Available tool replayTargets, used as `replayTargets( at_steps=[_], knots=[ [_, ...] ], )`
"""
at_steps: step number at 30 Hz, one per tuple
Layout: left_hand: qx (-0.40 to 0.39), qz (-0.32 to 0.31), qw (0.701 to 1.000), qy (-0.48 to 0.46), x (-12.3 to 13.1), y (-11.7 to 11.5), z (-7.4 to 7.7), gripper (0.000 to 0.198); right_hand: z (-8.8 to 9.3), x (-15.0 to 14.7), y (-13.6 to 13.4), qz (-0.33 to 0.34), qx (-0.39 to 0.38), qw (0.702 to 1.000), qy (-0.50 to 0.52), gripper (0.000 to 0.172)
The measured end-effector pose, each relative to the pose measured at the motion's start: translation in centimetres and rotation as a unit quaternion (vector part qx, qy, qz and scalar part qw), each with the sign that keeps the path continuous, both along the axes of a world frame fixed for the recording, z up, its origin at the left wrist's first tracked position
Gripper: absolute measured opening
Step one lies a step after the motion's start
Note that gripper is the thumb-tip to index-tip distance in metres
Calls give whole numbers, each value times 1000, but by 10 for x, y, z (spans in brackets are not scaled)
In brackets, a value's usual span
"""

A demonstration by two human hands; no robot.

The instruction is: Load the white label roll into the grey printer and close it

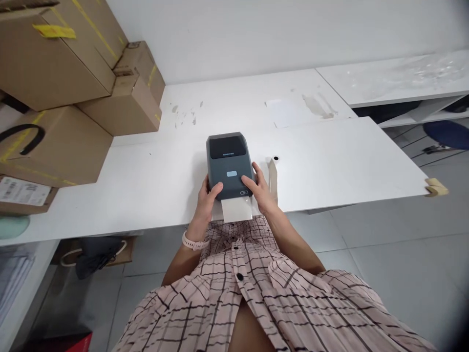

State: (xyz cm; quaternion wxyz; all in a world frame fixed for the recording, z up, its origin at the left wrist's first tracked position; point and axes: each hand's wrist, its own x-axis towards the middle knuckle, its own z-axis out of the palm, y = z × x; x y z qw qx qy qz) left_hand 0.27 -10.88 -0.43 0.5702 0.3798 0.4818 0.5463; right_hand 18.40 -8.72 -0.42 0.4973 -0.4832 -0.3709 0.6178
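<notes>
A dark grey label printer stands on the white table, near its front edge. Out of its near side comes a white label strip that hangs past the table edge. My left hand grips the printer's near left side, thumb on top. On the opposite side my right hand holds the near right corner, its thumb also on the top cover. The undersides of both hands are hidden. Just right of my right hand lies a strip of beige backing paper, with a small dark-centred roll end beside it.
Cardboard boxes are stacked at the left. The white table has a yellowish corner guard at its right end. Clear plastic lies on the far right counter, and a blue stool stands beyond. A dark bag is under the table.
</notes>
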Motion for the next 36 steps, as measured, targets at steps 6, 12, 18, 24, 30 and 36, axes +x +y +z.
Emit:
replayTargets(
  at_steps=[6,12,18,24,30,36],
  knots=[
    [25,38,999,14,10,3,-9,77,-8,-5,-1,-24,30,999,-15,105],
    [11,57,995,81,18,-24,-14,81,-16,-1,4,-12,42,998,-50,112],
    [-67,57,981,172,24,-71,-27,51,-22,-2,6,-28,77,993,-81,100],
    [-148,-28,989,-12,24,-53,0,46,-23,-4,4,-24,69,993,-89,100],
    [-108,-32,992,47,18,-57,-9,48,4,-2,-5,-87,312,888,-326,60],
    [-31,35,986,159,0,-63,-22,47,15,-5,-8,15,432,791,-433,55]
  ],
)
